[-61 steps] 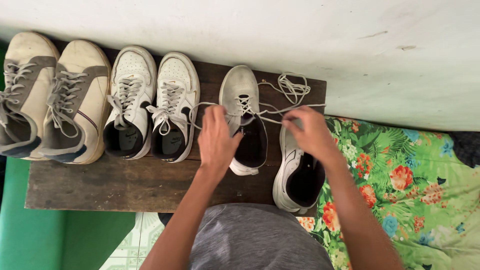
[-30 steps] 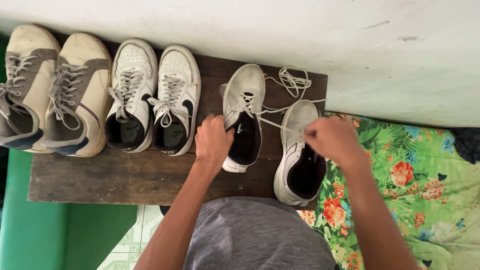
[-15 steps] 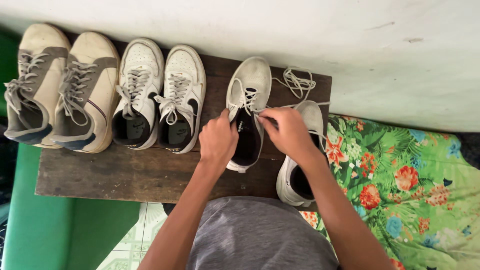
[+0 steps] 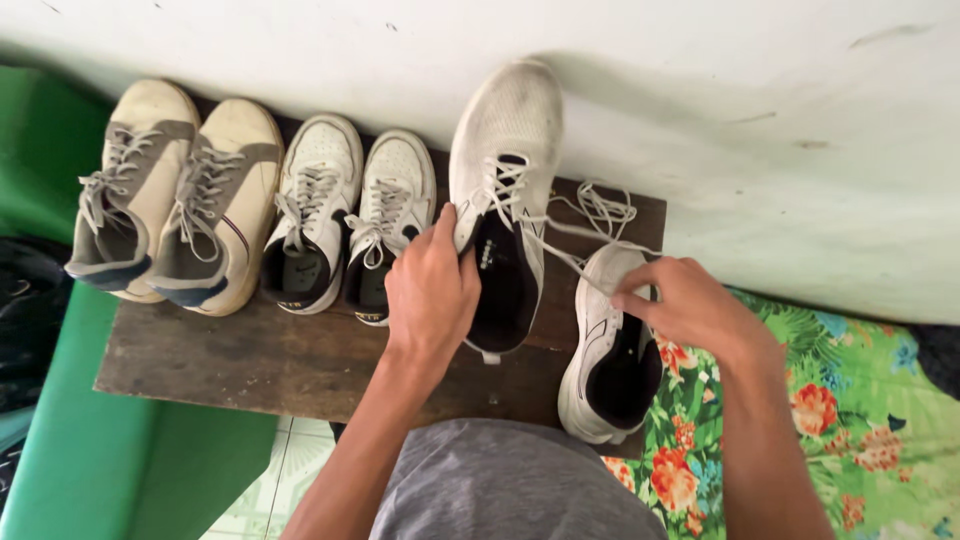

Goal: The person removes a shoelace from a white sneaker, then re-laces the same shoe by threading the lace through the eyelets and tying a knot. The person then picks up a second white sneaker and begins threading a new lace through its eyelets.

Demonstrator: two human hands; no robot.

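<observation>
Whitewashed wall (image 4: 760, 120) fills the top of the view, and below it runs the dark, worn wooden desk (image 4: 250, 365), which serves as the landmark here. Right of the desk lies a green cloth printed with red flowers (image 4: 860, 420); left of it stands a plain green surface (image 4: 90, 450). At the desk's left end sits a pair of beige canvas sneakers with grey panels (image 4: 175, 195), laces tied, and just right of them a pair of white leather sneakers (image 4: 345, 215), also laced and neatly side by side.

Over the desk's right half, the white mesh running shoe with a dark lining (image 4: 505, 190) is tilted up, its toe against the wall. The left hand (image 4: 432, 290) is closed around its collar, thumb pressed on the tongue's edge. Its partner, a second white running shoe (image 4: 610, 360), rests at the desk's right edge, partly overhanging the cloth. The right hand (image 4: 690, 305) pinches the loose white lace (image 4: 570, 245) and draws it taut from the eyelets. Judging by that slack loop near the wall, lacing this shoe is unfinished, and the partner looks untouched. No packages or signs show.
</observation>
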